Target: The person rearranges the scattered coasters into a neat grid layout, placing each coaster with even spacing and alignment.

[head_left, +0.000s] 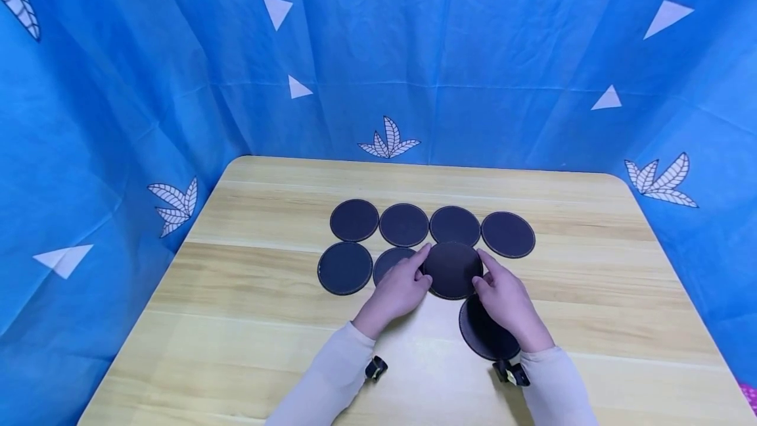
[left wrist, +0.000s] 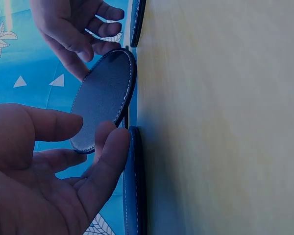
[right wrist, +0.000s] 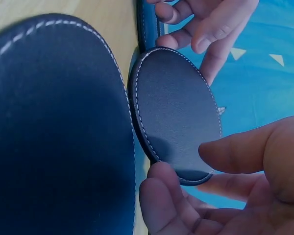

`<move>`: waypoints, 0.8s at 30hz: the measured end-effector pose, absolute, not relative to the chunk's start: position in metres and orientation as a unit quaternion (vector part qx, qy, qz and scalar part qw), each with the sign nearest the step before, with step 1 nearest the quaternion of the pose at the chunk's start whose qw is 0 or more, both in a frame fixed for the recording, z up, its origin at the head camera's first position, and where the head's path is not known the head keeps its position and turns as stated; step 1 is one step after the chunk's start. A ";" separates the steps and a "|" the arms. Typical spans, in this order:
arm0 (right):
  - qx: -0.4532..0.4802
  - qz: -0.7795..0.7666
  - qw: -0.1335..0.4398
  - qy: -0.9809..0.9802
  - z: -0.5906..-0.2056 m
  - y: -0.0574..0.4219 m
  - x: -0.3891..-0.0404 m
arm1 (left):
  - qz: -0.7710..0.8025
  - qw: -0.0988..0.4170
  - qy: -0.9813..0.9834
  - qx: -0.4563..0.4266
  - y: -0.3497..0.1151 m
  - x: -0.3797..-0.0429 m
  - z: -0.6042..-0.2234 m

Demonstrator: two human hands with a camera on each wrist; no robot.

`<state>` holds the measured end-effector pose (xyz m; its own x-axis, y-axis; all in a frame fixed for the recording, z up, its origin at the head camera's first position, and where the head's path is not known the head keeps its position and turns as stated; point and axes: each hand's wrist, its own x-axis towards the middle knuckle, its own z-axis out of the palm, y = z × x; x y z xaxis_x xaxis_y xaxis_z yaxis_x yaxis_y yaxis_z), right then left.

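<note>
Both hands hold one round dark coaster (head_left: 453, 271) with pale edge stitching, tilted in the wrist views. My left hand (head_left: 401, 288) grips its left edge, the index finger along the rim. On the opposite edge my right hand (head_left: 508, 304) pinches it, the thumb over the face in the right wrist view. Left of it in the same row lie a coaster (head_left: 390, 259) partly hidden by my left hand and another coaster (head_left: 345, 268). Under my right hand a nearer coaster (head_left: 480, 332) lies on the table, partly covered.
A back row of several matching coasters (head_left: 405, 224) lies side by side just beyond the held one. The wooden table (head_left: 236, 334) has rounded far corners. Blue patterned cloth (head_left: 367, 31) hangs behind and beside it. Dark wrist devices (head_left: 376, 368) sit by both sleeves.
</note>
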<state>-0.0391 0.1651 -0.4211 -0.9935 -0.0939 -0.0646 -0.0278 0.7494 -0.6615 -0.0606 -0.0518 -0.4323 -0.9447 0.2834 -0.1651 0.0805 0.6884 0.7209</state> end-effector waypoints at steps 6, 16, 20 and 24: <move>-0.039 -0.348 0.073 0.934 -0.424 0.163 -0.040 | 0.364 0.134 0.915 0.112 -0.048 -0.062 -0.432; -0.006 -0.394 0.108 0.913 -0.430 0.165 -0.043 | 0.360 0.154 0.914 0.103 -0.040 -0.067 -0.430; 0.013 -0.459 0.117 0.881 -0.431 0.167 -0.045 | 0.376 0.161 0.907 0.097 -0.039 -0.069 -0.429; 0.032 -0.562 0.134 0.815 -0.433 0.172 -0.047 | 0.481 0.185 0.854 0.077 -0.041 -0.073 -0.429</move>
<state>-0.0468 0.1723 -0.4330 -0.9621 -0.0985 -0.2545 0.2029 0.3655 -0.9084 -0.0730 -0.0410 -0.4293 -0.9200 0.3086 -0.2417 -0.0465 0.5264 0.8490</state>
